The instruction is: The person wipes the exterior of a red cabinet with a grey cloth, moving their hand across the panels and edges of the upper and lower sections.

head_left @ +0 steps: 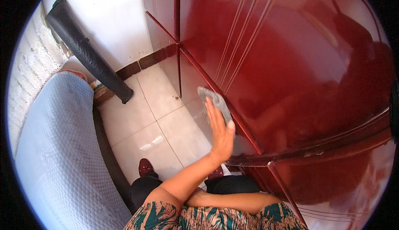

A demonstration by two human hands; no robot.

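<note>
My left hand [223,136] reaches forward and right across my body. Its fingers are extended and press a folded grey cloth [219,99] against the glossy dark red cabinet [291,76]. The cloth lies along a raised red trim strip [245,131] on the cabinet front, and the fingers cover part of it. My right forearm [237,202] crosses low in front of my patterned top. My right hand is mostly hidden behind the left forearm, so its fingers cannot be made out.
A bed with a light blue quilted cover [62,155] stands on the left. A long black wrapped roll [89,49] leans near the white wall [112,18]. Pale tiles [137,117] cover the floor around my dark red shoe [145,167]. Lace curtain [33,72] hangs at far left.
</note>
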